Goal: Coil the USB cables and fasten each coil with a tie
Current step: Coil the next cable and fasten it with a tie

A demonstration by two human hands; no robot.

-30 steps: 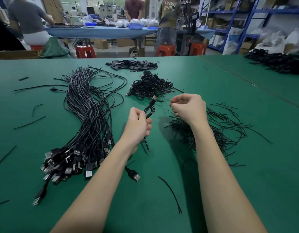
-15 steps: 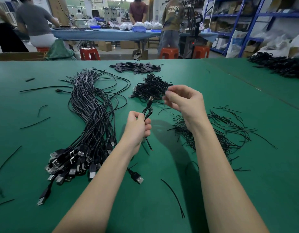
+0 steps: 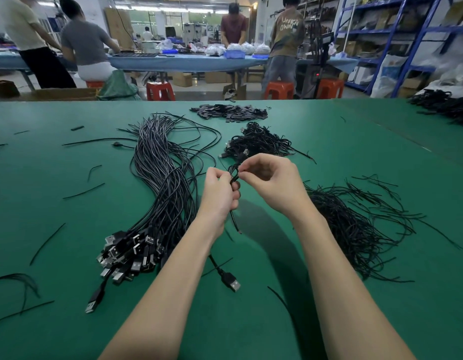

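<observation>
My left hand (image 3: 220,193) grips a small coiled black USB cable (image 3: 234,175) above the green table (image 3: 69,203), and one cable end hangs below the fist. My right hand (image 3: 272,183) pinches a thin black tie at the top of that coil with thumb and forefinger. A long bundle of uncoiled USB cables (image 3: 162,183) lies to the left, plugs toward me. A heap of loose ties (image 3: 355,219) lies to the right. Beyond my hands sits a pile of coiled cables (image 3: 259,144).
A single USB plug (image 3: 230,280) lies near my left forearm. Stray ties are scattered over the table's left side. A flat pile of black pieces (image 3: 230,113) lies further back, and more cables (image 3: 446,105) at the far right. People work at a blue table behind.
My right hand has moved left from beside the tie heap to the top of the coil. The coil has stayed in my left hand, a little higher. The camera tilted up.
</observation>
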